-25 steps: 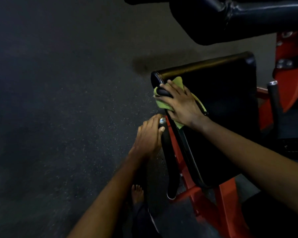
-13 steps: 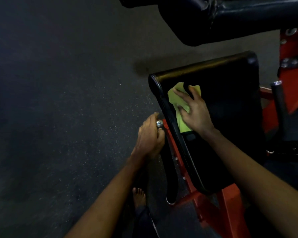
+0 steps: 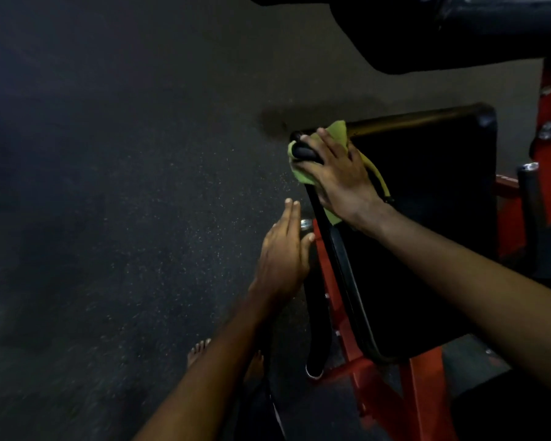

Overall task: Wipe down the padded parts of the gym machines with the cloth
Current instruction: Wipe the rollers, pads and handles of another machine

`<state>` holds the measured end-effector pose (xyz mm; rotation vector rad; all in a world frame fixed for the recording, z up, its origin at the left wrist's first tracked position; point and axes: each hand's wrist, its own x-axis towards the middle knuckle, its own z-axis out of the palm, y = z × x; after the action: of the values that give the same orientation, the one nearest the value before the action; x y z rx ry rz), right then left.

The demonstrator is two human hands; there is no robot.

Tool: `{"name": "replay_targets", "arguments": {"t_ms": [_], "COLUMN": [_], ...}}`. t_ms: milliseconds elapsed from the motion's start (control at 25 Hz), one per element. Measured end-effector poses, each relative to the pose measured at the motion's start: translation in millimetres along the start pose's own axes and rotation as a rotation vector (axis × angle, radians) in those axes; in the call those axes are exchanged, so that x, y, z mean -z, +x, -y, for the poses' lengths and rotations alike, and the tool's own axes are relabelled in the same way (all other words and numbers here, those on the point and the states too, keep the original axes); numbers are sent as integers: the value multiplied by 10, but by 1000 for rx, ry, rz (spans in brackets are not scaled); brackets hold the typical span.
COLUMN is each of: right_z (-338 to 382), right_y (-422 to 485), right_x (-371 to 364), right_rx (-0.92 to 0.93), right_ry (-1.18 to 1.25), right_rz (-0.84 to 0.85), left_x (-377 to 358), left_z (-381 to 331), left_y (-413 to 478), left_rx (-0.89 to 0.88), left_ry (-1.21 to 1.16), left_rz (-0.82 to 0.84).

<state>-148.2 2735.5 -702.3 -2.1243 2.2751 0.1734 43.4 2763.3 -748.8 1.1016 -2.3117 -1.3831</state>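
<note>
cloth (image 3: pixel 338 135): yellow-green and crumpled, pressed beneath the right hand (image 3: pixel 341 179) on the flat pad's far left corner. Its edges show past the fingertips and one strip runs out beside the wrist.
flat pad (image 3: pixel 427 224): black, glossy, rectangular and tilted. It lies under the right hand and extends to its right, and its left edge runs just right of the left hand (image 3: pixel 283 253).
upper pad (image 3: pixel 458 30): black, bulky and rounded, beyond the right hand and apart from the cloth.

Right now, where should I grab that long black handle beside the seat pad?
Wrap your fingers round the black handle a little below its shiny end cap, coming from the open floor side on the left. It is a long round bar, and the red frame and seat pad crowd its right side.
</note>
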Motion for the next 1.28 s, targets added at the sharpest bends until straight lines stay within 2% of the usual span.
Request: {"name": "replay_targets", "arguments": {"t_ms": [240,440,960,1160,1280], "right_z": [326,108,276,325,353], "right_y": [512,-134,-1643,-1503,-1803], "right_x": [76,-32,-386,-382,-498], "right_rx": [4,75,11,-26,-54], "right_ry": [-246,-63,30,-17,20], "right_rz": [82,49,161,150,154], "left_x": [24,142,234,203,203], "left_z": [184,179,201,175,142], "left_y": [-18,-22,0,-20,-28], "left_rx": [-108,-138,-131,-103,-90], "left_ry": [14,-27,4,-12,15], "left_rz": [-28,-48,-34,-58,-49]}}
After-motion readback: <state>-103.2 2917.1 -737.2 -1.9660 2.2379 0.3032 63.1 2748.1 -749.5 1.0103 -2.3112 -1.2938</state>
